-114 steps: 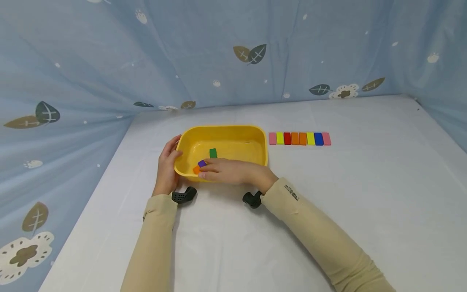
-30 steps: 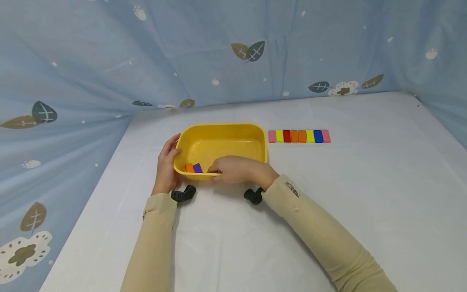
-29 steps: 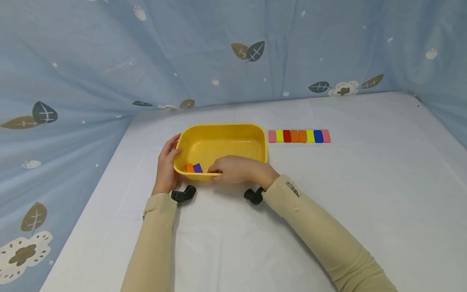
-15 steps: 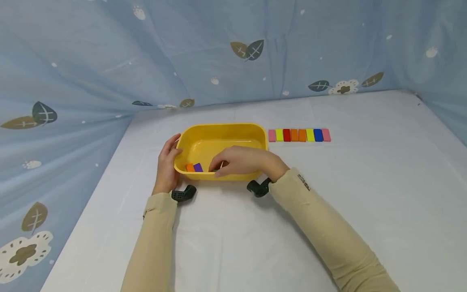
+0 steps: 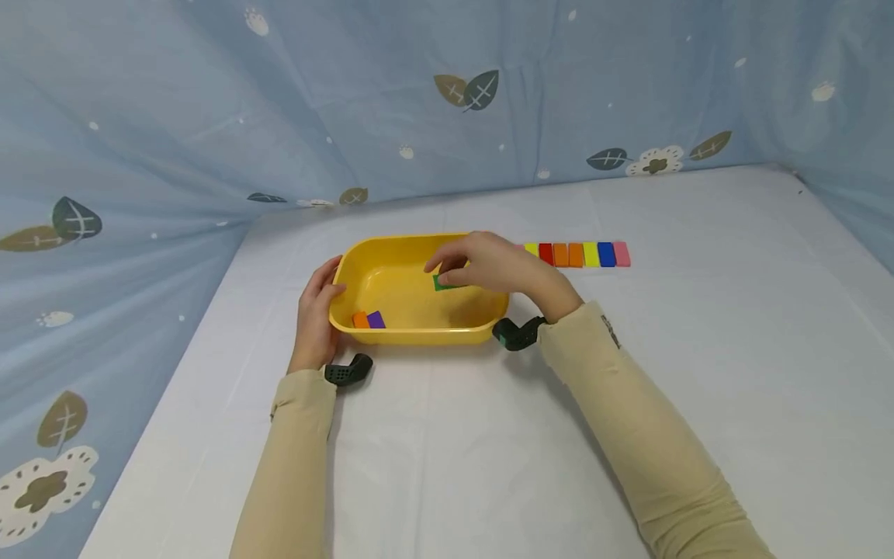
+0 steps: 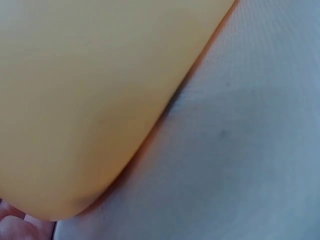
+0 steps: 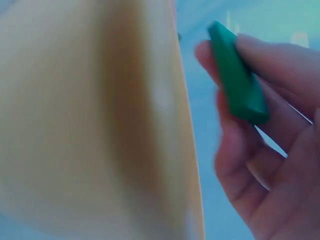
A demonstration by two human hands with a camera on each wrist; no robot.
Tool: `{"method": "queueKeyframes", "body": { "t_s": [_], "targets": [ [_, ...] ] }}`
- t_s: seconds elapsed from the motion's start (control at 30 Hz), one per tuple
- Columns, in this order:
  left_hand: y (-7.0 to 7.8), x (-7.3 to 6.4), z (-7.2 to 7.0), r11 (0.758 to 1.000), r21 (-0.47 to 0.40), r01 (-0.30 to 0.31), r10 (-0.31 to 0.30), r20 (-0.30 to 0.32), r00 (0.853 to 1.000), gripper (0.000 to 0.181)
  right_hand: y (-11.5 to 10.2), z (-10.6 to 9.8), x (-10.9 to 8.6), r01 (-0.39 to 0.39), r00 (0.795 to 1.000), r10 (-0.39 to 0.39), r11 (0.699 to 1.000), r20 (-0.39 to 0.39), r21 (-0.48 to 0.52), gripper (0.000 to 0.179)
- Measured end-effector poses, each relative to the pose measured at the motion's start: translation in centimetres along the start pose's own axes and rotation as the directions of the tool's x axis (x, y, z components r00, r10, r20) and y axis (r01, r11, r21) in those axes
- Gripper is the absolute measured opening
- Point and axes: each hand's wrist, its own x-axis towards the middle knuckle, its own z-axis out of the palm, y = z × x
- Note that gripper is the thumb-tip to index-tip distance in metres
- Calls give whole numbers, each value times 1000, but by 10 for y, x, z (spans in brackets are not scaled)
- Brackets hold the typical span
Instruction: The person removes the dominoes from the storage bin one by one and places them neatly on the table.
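Observation:
A yellow plastic tub (image 5: 419,335) stands on the white-covered table. My left hand (image 5: 314,318) holds its left end, thumb at the rim and fingers along the outer wall; in the left wrist view the tub's side (image 6: 75,100) fills the upper left, with fingertips (image 6: 17,227) in the lower corner. Over the tub's right half, my right hand (image 5: 492,264) pinches a green rectangular block (image 5: 441,283). The right wrist view shows that green block (image 7: 237,77) between thumb and fingers, raised beyond the tub's edge. An orange block (image 5: 360,320) and a purple block (image 5: 376,320) lie in the tub's front left corner.
Right of the tub, several coloured blocks (image 5: 576,255) lie side by side in a straight row; my right hand partly covers the row's left end. A blue patterned cloth (image 5: 391,101) hangs behind the table and along its sides.
My right hand has picked up the green block inside the tub and lifted it up and rightward. The orange and purple blocks now lie at the front left corner. My left hand stays on the tub.

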Motion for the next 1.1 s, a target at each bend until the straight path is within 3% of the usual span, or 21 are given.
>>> {"method": "queueKeyframes", "body": {
  "t_s": [0.13, 0.33, 0.43, 0.63, 0.77, 0.97, 1.1],
  "targets": [
    [1, 0, 0, 1000, -28, 3, -3, 6, 1000, 45, 10, -12, -6, -58, 987, 65, 997, -149, 50, 21],
    [2, 0, 1, 998, -57, 10, -11, -7, 1000, 46, 31, -25, -14, -146, 932, 201, 970, -300, 196, 22],
    [3, 0, 1, 998, -67, 8, -10, -19, 1000, 46, 39, -30, -16, -161, 913, 252, 945, -321, 286, 28],
    [6, -2, -2, 996, -88, 13, -17, -44, 999, 45, 54, -34, -20, -163, 896, 328, 871, -299, 464, 45],
    [7, -3, -6, 994, -111, 8, -14, -59, 998, 44, 61, -36, -19, -174, 883, 367, 835, -292, 523, 53],
    [4, -3, -6, 993, -117, -14, 7, -58, 998, 43, 67, -39, -23, -186, 859, 400, 825, -320, 534, 59],
    [-3, -2, -1, 996, -91, -2, -1, -38, 999, 44, 74, -42, -32, -178, 851, 388, 848, -354, 499, 61]
  ]
}}
